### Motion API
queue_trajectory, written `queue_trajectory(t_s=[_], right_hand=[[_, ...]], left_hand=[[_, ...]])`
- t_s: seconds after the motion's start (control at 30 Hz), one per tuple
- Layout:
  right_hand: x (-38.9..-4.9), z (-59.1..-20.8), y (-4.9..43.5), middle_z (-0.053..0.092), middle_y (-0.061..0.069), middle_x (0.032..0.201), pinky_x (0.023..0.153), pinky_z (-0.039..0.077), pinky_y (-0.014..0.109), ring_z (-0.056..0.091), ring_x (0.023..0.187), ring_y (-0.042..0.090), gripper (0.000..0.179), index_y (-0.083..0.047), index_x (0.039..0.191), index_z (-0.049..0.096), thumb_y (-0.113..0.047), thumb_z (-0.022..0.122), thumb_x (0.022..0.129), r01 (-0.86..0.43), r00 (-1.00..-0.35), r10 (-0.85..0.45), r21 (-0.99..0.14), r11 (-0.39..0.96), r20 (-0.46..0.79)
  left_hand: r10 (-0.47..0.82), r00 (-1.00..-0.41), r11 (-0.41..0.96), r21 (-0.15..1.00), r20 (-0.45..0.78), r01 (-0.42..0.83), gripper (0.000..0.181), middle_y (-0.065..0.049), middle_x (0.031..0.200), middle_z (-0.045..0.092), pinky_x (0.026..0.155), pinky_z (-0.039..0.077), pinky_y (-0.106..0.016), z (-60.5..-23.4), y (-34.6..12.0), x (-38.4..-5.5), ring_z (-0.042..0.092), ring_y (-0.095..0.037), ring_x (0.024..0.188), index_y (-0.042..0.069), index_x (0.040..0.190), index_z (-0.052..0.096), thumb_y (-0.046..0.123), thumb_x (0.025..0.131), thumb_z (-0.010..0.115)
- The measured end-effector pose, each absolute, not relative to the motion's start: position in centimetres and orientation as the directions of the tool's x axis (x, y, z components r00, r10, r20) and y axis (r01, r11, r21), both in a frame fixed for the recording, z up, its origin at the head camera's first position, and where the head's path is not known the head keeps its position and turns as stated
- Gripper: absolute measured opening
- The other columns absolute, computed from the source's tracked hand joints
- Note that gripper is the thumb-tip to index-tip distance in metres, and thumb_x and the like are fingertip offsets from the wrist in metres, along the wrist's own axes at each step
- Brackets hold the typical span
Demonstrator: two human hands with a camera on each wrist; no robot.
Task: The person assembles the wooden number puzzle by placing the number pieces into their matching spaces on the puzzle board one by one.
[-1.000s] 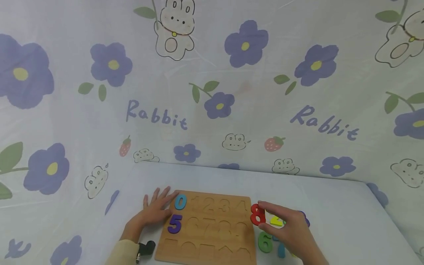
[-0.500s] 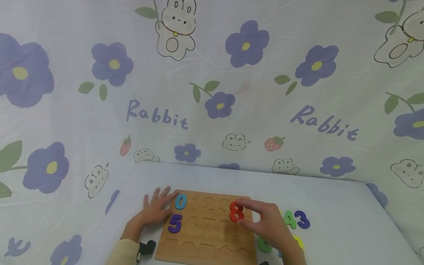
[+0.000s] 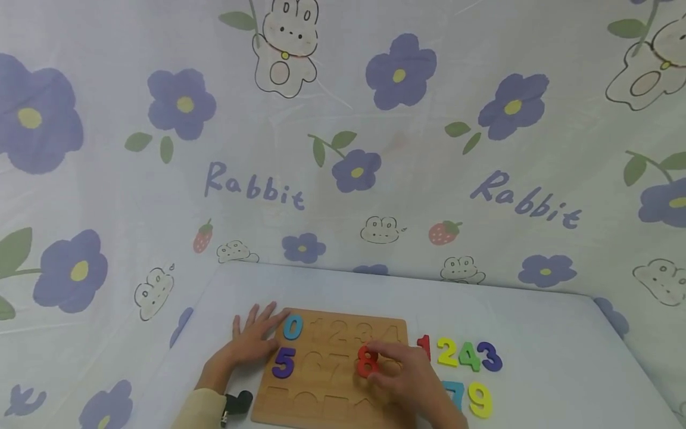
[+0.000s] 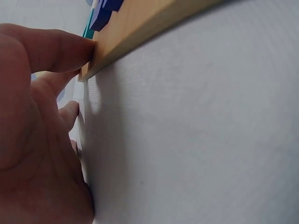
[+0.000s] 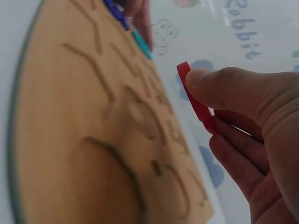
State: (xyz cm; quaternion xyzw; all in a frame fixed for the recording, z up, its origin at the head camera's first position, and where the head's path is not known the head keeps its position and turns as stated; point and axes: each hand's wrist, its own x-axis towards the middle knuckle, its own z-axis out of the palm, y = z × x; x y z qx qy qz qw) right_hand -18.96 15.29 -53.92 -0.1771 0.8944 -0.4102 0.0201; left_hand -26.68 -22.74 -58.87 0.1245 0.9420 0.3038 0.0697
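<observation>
In the head view, a wooden number board [image 3: 305, 381] lies on the white table, with a blue 0 [image 3: 287, 328] and a purple 5 [image 3: 286, 361] set in its left side. My left hand [image 3: 249, 339] rests at the board's left edge, fingers spread; in the left wrist view, the thumb [image 4: 70, 51] touches the wooden rim. Between thumb and fingers, my right hand [image 3: 409, 375] pinches a red 8 [image 3: 367, 360] over the middle row of recesses. Seen by the right wrist camera, the red 8 [image 5: 192, 88] is edge-on and raised off the board.
Right of the board lie a red 1 [image 3: 426, 345], yellow 2 [image 3: 447, 359], green 4 [image 3: 469, 357], purple 3 [image 3: 490, 356], blue 7 [image 3: 455, 390] and yellow 9 [image 3: 479, 398]. The right hand covers part of this area. A patterned cloth [image 3: 343, 119] hangs behind the table.
My right hand has carried the red 8 leftward from beside the board to over its middle row, uncovering loose numbers on the right. The left hand has stayed put.
</observation>
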Motion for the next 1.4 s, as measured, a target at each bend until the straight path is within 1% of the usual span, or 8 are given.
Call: queue_trajectory(t_s=[0.1, 0.37, 0.6, 0.8, 1.03, 1.1, 1.23, 1.4], right_hand=[[-19.1, -54.6, 15.0, 0.076, -0.01, 0.139, 0.111, 0.059, 0.055, 0.069, 0.134, 0.024, 0.047, -0.025, 0.137, 0.078, -0.023, 0.09, 0.091, -0.275, -0.936, -0.347, -0.756, 0.594, 0.067], [-18.8, -55.6, 14.5, 0.075, -0.011, 0.135, 0.112, 0.057, 0.059, 0.067, 0.126, 0.02, 0.05, -0.028, 0.138, 0.076, -0.026, 0.091, 0.09, -0.22, -0.936, -0.351, -0.729, 0.648, -0.029], [-18.6, -56.0, 13.9, 0.077, -0.008, 0.134, 0.109, 0.06, 0.055, 0.069, 0.119, 0.018, 0.052, -0.023, 0.141, 0.075, -0.026, 0.09, 0.091, -0.201, -0.939, -0.338, -0.705, 0.68, -0.058], [-18.6, -56.0, 13.7, 0.077, -0.006, 0.137, 0.109, 0.06, 0.055, 0.07, 0.122, 0.019, 0.054, -0.022, 0.142, 0.074, -0.028, 0.09, 0.091, -0.227, -0.935, -0.352, -0.685, 0.692, -0.046], [-18.0, -54.9, 14.6, 0.073, -0.005, 0.146, 0.113, 0.056, 0.06, 0.067, 0.138, 0.027, 0.057, -0.023, 0.145, 0.072, -0.031, 0.089, 0.092, -0.189, -0.942, -0.331, -0.724, 0.664, -0.057], [-17.9, -54.4, 15.2, 0.073, -0.005, 0.147, 0.112, 0.057, 0.059, 0.067, 0.139, 0.027, 0.056, -0.022, 0.145, 0.073, -0.032, 0.089, 0.092, -0.196, -0.943, -0.329, -0.726, 0.659, -0.044], [-17.5, -53.4, 16.7, 0.075, -0.004, 0.144, 0.108, 0.061, 0.052, 0.071, 0.135, 0.025, 0.056, -0.021, 0.143, 0.074, -0.03, 0.091, 0.09, -0.296, -0.94, -0.331, -0.686, 0.665, 0.085], [-16.8, -52.0, 19.4, 0.077, -0.006, 0.141, 0.103, 0.064, 0.045, 0.074, 0.129, 0.022, 0.058, -0.025, 0.143, 0.074, -0.028, 0.093, 0.088, -0.386, -0.917, -0.353, -0.63, 0.674, 0.185]], left_hand=[[0.28, -0.959, 0.775, 0.6, -0.04, 0.201, 0.076, -0.02, 0.181, 0.024, 0.124, -0.018, -0.083, -59.0, -22.8, -26.6, -0.001, -0.058, 0.167, 0.029, 0.168, 0.046, 0.021, 0.095, 0.063], [0.279, -0.959, 0.763, 0.617, -0.042, 0.194, 0.077, -0.023, 0.181, 0.024, 0.124, -0.019, -0.082, -58.8, -22.7, -26.4, -0.001, -0.059, 0.166, 0.028, 0.167, 0.048, 0.02, 0.092, 0.063], [0.282, -0.959, 0.767, 0.61, -0.04, 0.2, 0.077, -0.021, 0.181, 0.023, 0.124, -0.019, -0.082, -59.0, -22.9, -26.5, -0.002, -0.058, 0.167, 0.031, 0.168, 0.046, 0.021, 0.093, 0.063], [0.294, -0.956, 0.743, 0.633, -0.016, 0.217, 0.077, -0.023, 0.18, 0.024, 0.121, -0.021, -0.084, -59.2, -23.2, -26.5, -0.002, -0.061, 0.165, 0.032, 0.167, 0.049, 0.021, 0.092, 0.064], [0.294, -0.955, 0.742, 0.639, -0.036, 0.204, 0.077, -0.024, 0.18, 0.024, 0.122, -0.02, -0.083, -58.5, -23.1, -26.3, -0.002, -0.06, 0.166, 0.028, 0.167, 0.049, 0.02, 0.092, 0.064], [0.284, -0.957, 0.756, 0.627, -0.053, 0.19, 0.077, -0.023, 0.181, 0.024, 0.123, -0.019, -0.082, -58.3, -23.0, -26.3, -0.002, -0.059, 0.166, 0.027, 0.167, 0.048, 0.019, 0.092, 0.064], [0.276, -0.96, 0.779, 0.597, -0.052, 0.192, 0.075, -0.02, 0.182, 0.023, 0.124, -0.018, -0.082, -58.9, -23.1, -26.6, -0.002, -0.057, 0.167, 0.027, 0.168, 0.046, 0.021, 0.095, 0.063], [0.278, -0.96, 0.773, 0.603, -0.043, 0.197, 0.076, -0.019, 0.182, 0.023, 0.124, -0.02, -0.081, -59.2, -23.1, -26.7, -0.002, -0.057, 0.167, 0.03, 0.168, 0.046, 0.023, 0.095, 0.064]])
